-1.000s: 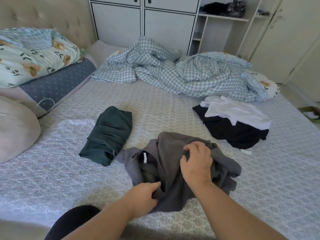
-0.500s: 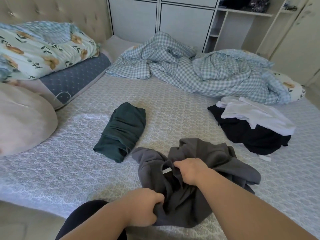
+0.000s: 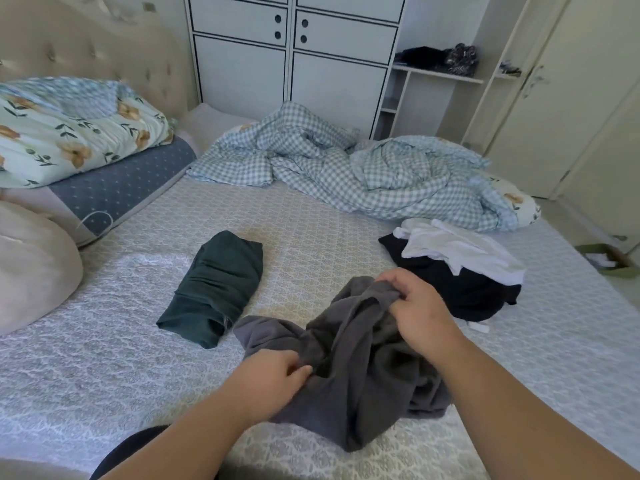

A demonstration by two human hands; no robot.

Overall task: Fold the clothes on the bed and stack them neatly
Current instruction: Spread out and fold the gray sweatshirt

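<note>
Both hands bunched in the grey garment at the near edge of the bed

Head view: the grey garment [image 3: 349, 362] lies crumpled at the near middle of the bed [image 3: 104, 358], its bulk running from near-left to far-right between the two hands. The left hand [image 3: 273, 379] pinches a fold at its near-left side; the right hand [image 3: 415, 313], farther and to the right, grips a raised bunch at the far-right end, so spreading it flat would likely mean drawing the hands apart along that line. The folded dark green piece [image 3: 214, 289] sits just to its left, the black-and-white pile [image 3: 457, 271] to the far right. Compared with half a second ago, the right hand has shifted from the garment's centre to its far-right edge and lifted cloth.
</note>
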